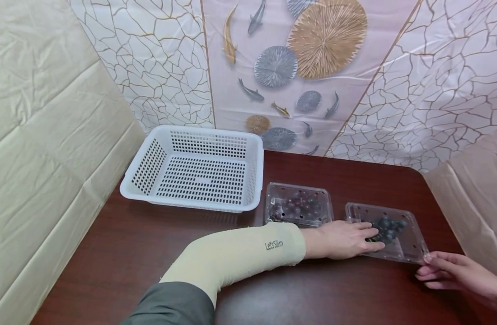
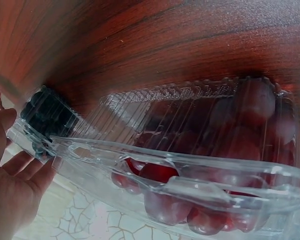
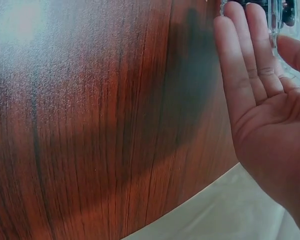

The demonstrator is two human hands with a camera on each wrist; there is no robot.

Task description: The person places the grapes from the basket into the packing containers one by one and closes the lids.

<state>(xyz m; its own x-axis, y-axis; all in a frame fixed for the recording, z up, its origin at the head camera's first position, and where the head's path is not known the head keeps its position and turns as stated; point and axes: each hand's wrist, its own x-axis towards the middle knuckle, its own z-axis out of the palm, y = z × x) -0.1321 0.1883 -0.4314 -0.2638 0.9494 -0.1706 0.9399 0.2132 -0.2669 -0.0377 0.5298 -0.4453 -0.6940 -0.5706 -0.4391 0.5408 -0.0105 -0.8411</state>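
A clear plastic box (image 1: pixel 413 232) on the right of the table holds blue-black grapes (image 1: pixel 388 225). My left hand (image 1: pixel 344 239) reaches across from the left and rests on its near left part, fingers stretched out over the top. At the near right corner, my right hand (image 1: pixel 456 273) pinches the box edge between thumb and fingers; the right wrist view shows this hand (image 3: pixel 270 95) at the edge too. Beside my left wrist sits a second clear plastic box (image 1: pixel 299 186) with dark red grapes (image 2: pixel 165 200) inside, apart from both hands.
A white perforated plastic basket (image 1: pixel 199 203) stands at the back left of the dark wooden table (image 1: pixel 122 257). Patterned cloth (image 1: pixel 273 104) hangs behind the table, and beige cloth (image 1: pixel 57 135) lines its left side.
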